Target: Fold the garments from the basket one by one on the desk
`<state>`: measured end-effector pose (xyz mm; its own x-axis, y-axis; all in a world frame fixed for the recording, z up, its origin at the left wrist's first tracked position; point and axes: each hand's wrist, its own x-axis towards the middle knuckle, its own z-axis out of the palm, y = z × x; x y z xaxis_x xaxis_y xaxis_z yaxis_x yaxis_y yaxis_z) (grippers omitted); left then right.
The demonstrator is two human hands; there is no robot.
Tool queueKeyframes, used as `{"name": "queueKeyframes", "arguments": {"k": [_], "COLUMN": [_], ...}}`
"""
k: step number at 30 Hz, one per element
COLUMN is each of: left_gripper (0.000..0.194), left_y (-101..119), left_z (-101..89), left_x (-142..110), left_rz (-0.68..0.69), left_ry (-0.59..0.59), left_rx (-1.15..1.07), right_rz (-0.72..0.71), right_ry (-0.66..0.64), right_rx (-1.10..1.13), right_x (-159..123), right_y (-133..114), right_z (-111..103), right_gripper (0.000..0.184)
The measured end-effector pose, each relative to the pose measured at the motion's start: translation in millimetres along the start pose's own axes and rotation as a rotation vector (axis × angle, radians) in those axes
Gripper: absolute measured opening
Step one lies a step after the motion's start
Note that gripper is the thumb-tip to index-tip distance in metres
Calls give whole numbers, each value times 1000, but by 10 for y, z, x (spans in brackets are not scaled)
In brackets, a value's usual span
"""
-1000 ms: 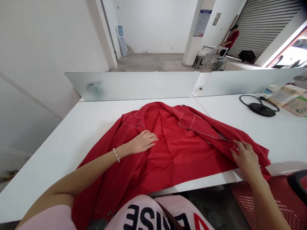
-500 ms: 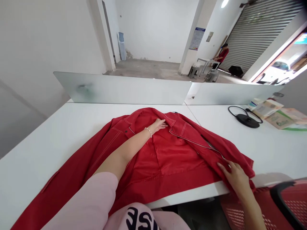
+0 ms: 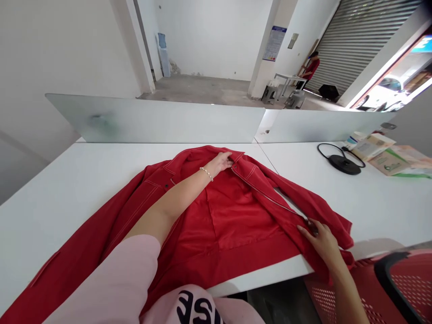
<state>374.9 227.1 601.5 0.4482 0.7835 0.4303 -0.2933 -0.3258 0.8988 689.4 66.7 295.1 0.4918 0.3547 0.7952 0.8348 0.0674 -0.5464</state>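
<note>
A red jacket with white stitching lies open, lining up, on the white desk. My left hand, a bead bracelet at the wrist, reaches to the far end of the jacket and its fingers curl on the collar. My right hand rests at the jacket's lower right front edge beside the zipper, fingers closed on the cloth near the desk's front edge.
Frosted divider panels run along the back of the desk. A black round base with a cable and cardboard packets lie at the right. A red mesh chair stands at the lower right. A person in red stands far back by a table.
My left hand slid from the left front panel up to the collar. My right hand stayed on the right front edge near the hem. The camera view shifted slightly.
</note>
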Motion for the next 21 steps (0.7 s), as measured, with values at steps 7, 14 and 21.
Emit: {"name": "queueKeyframes", "arguments": {"k": [7,14,21], "left_gripper": [11,21,27], "left_y": [504,858,568], "left_z": [128,-73,-519], "left_x": [98,351,527], "left_rz": [113,351,424], "left_ry": [-51,117,349], "left_rx": [26,237,484], "right_rz": [-89,-270,-865], "right_ry": [27,268,-366], "right_rx": [-25,-184,140], "right_x": [12,-671,-1229], "right_y": [-510,-1796,-2435], "right_z": [-352,-866,-198], "right_gripper": [41,30,37]}}
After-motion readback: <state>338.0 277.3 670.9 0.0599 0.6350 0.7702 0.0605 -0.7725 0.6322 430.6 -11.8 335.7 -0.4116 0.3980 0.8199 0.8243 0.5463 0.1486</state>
